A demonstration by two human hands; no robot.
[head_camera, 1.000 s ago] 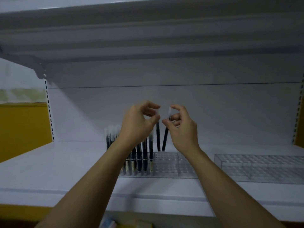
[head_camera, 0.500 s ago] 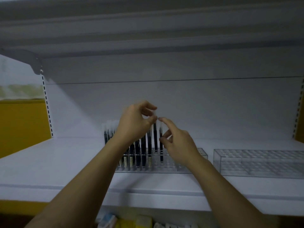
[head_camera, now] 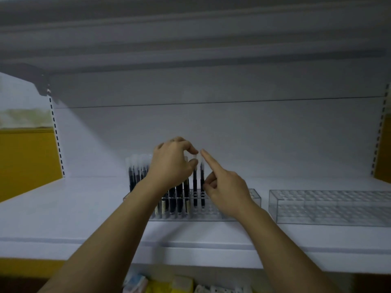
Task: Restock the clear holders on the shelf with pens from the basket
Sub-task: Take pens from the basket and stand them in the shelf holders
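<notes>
A clear holder (head_camera: 255,197) stands on the white shelf (head_camera: 63,212), its left part filled with several dark pens with clear caps (head_camera: 135,174). My left hand (head_camera: 171,166) pinches the clear cap of a pen (head_camera: 194,182) that stands upright in a slot. Just to its right stands another pen (head_camera: 202,176). My right hand (head_camera: 227,189) presses its straight index finger on this pen's top, and the other fingers are curled beside the shaft. The basket is out of view.
A second clear holder (head_camera: 330,206) with no pens stands to the right on the same shelf. Another shelf board hangs overhead (head_camera: 190,39). Colourful packets (head_camera: 167,284) lie on the level below. Yellow side panels (head_camera: 25,161) flank the shelf.
Both hands came down and the two pens now stand in the holder's slots. My right hand let go of its pinch and stretched its index finger onto the pen's top.
</notes>
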